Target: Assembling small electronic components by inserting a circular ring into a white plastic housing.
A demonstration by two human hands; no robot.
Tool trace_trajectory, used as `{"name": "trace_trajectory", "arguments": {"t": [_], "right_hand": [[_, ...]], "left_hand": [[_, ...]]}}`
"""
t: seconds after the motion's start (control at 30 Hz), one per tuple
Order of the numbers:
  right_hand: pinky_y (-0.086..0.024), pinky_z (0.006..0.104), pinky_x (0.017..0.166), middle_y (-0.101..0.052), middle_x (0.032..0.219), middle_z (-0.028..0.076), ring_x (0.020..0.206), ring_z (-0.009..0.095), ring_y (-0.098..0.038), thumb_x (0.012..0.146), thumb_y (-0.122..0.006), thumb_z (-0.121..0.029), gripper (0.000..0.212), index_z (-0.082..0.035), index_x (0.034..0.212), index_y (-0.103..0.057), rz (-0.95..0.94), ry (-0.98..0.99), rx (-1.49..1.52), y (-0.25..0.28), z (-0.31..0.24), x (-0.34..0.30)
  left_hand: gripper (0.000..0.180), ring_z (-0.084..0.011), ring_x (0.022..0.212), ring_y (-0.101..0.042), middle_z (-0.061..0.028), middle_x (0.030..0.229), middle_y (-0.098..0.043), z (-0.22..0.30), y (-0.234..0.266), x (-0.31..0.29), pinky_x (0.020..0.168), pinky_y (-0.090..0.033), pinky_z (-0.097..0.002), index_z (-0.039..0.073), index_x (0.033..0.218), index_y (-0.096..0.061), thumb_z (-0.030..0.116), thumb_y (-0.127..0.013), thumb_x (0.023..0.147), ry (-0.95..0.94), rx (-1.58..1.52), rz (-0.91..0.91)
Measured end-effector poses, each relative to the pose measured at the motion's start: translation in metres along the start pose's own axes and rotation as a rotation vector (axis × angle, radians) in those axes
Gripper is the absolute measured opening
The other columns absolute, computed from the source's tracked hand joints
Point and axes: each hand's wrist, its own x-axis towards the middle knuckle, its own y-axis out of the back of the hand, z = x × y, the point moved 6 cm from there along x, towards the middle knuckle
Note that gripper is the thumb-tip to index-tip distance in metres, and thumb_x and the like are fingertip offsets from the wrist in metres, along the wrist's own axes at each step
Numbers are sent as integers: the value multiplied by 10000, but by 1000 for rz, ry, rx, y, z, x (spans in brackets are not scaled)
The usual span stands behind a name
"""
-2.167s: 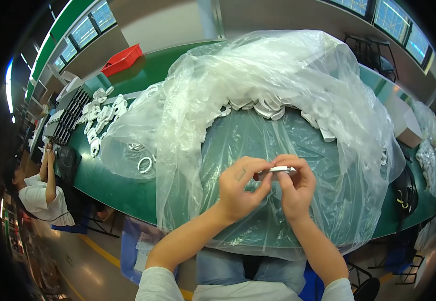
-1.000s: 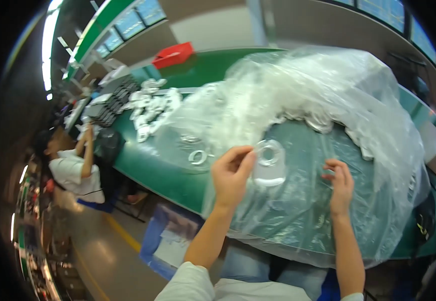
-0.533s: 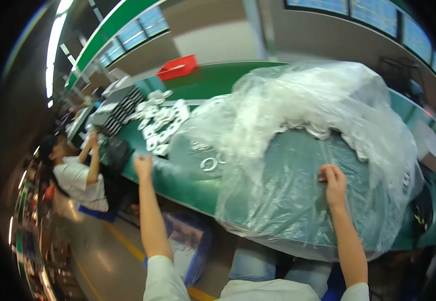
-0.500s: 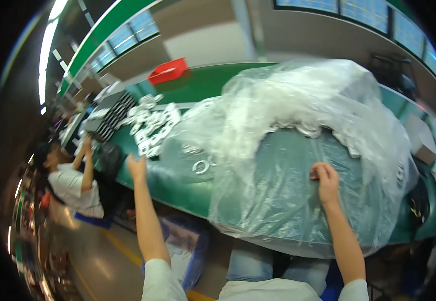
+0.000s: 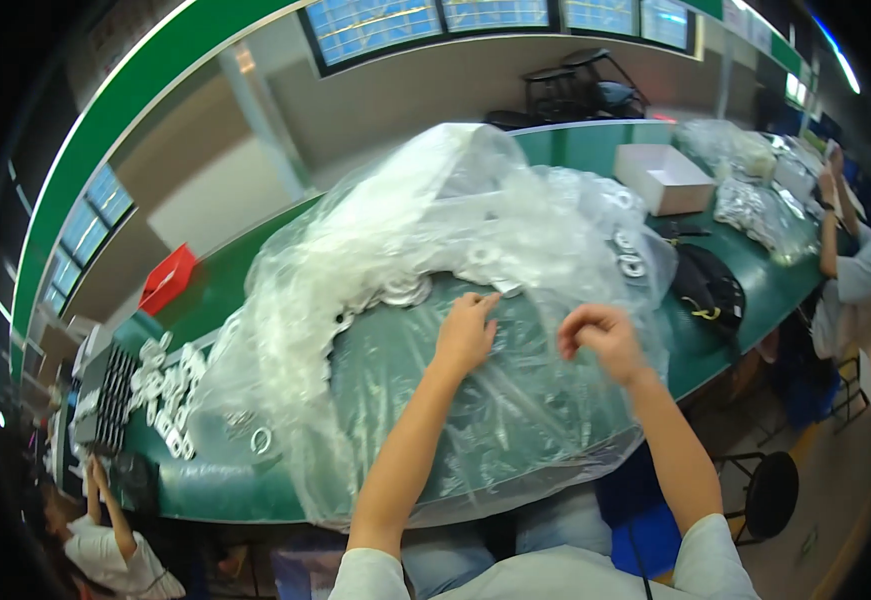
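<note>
A large clear plastic bag (image 5: 375, 230) is spread over the green table in front of me, with many white ring-shaped parts (image 5: 405, 290) inside along its opening. My left hand (image 5: 465, 335) reaches to the near edge of these rings, fingers stretched forward and thumb apart. Whether it touches a ring I cannot make out. To its right, my right hand (image 5: 603, 338) hovers over the plastic sheet, its fingers curled together. Anything between those fingers is too small or blurred to name. A single white ring (image 5: 261, 440) lies to the left.
White parts (image 5: 170, 395) lie heaped at the left beside a stack of dark trays (image 5: 107, 400). A red bin (image 5: 167, 279) stands behind them. Right of the bag are an open white box (image 5: 663, 180) and a black bag (image 5: 707, 285). Co-workers sit at both sides.
The view has swung to the right. My left hand has come from the far left, near the heaped parts, to the rings in the bag. My right hand stays over the plastic, fingers curled.
</note>
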Motion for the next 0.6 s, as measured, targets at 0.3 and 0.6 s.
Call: {"name": "trace_trajectory", "arguments": {"t": [0.3,0.6], "right_hand": [[-480,405,734,-622,842,146,846,321,-615,751,-650,-104,121,-46,853,-680,590,-1,-1203,188,25,23],[-479,413,712,-637,868,147,812,338,-617,751,-701,-210,178,-64,852,-704,599,-70,-1209,190,30,37]], "left_hand": [[392,-317,964,-521,-125,951,-545,10,-35,37,786,-450,-410,116,1061,-617,322,-718,742,110,44,115],[329,-200,677,-597,-111,766,-636,-42,10,-7,607,-461,-319,-9,816,-671,293,-761,720,506,-245,146]]}}
